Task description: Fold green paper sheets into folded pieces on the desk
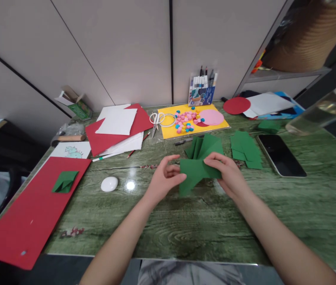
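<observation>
Above the green table [144, 198], both hands are around a folded sheet of green paper [196, 170]. My right hand [225, 172] pinches its right part between thumb and fingers. At the left edge, my left hand [166, 176] has its thumb over the paper and lower fingers curled beside it, the index finger raised; the hold looks light. Just behind lie folded green paper pieces [207, 146], partly covered by the held sheet. A stack of green paper rectangles [245, 149] lies to the right of them.
A phone [282, 155] and a clear water container [316, 113] stand right. Scissors [156, 120] and a yellow sheet [168, 132] with small coloured balls [185, 116] lie behind. Left are a white mouse-like object [109, 184] and a red sheet [34, 209] bearing a green folded piece [65, 182].
</observation>
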`<action>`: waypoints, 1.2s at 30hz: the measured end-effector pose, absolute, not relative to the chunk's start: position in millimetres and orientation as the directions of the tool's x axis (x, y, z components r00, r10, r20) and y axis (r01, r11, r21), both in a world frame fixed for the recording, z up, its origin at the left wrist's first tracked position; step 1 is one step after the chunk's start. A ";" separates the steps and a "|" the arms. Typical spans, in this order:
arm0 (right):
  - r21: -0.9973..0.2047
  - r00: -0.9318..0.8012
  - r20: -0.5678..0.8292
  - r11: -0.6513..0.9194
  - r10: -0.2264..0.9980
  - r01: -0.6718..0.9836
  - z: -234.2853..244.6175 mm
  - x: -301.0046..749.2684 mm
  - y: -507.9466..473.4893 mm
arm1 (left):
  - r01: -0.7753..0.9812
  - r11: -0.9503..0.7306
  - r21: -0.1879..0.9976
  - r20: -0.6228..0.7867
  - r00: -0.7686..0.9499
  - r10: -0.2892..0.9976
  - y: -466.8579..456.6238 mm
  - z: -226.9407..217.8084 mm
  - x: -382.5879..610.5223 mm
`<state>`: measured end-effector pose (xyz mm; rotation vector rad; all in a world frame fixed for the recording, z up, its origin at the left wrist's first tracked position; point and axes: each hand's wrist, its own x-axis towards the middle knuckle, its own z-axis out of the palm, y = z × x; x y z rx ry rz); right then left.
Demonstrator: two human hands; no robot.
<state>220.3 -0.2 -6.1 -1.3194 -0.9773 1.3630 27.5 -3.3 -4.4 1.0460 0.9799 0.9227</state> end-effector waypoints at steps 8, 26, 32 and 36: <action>-0.983 -0.206 -0.182 -0.173 0.961 0.065 -3.3 227.3 1.0 | -0.043 0.174 0.984 -0.168 0.124 0.978 3.0 -5.1 19.4; -0.965 -0.242 -0.115 -0.051 0.963 0.257 -1.4 220.7 -3.0 | 0.256 -0.011 0.967 -0.050 0.230 0.972 -6.1 9.2 20.0; -0.956 -0.249 -0.079 -0.003 0.965 0.292 0.8 218.8 -4.0 | 0.289 -0.040 0.957 -0.021 0.204 0.979 -5.2 8.3 22.1; -0.965 -0.237 -0.086 -0.021 0.968 0.260 0.9 218.4 -4.0 | 0.275 -0.017 0.961 -0.045 0.219 0.975 -4.8 5.9 22.0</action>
